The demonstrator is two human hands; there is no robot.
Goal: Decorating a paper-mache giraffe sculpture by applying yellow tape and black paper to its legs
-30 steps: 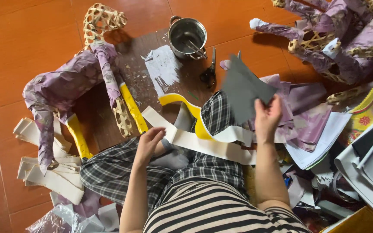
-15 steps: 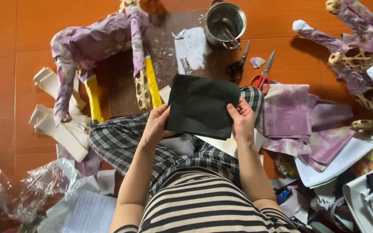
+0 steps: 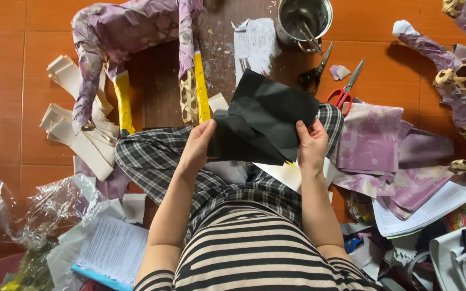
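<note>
A black sheet of paper [image 3: 268,121] is held up over the person's lap, creased and partly folded on itself. The left hand [image 3: 198,143] has its fingers clamped on the sheet's left edge; the right hand [image 3: 311,143] has its fingers pinched on the right edge. Under the sheet lie checked trousers [image 3: 152,161] and a white paper piece [image 3: 284,173]. Beyond it, on the floor [image 3: 6,48], stand a purple paper-covered figure [image 3: 130,27] with yellow legs, a metal pot [image 3: 304,19], black scissors [image 3: 314,73] and red-handled scissors [image 3: 345,89]. Purple sheets [image 3: 373,140] lie just to the right; cream strips [image 3: 76,134] lie to the left.
</note>
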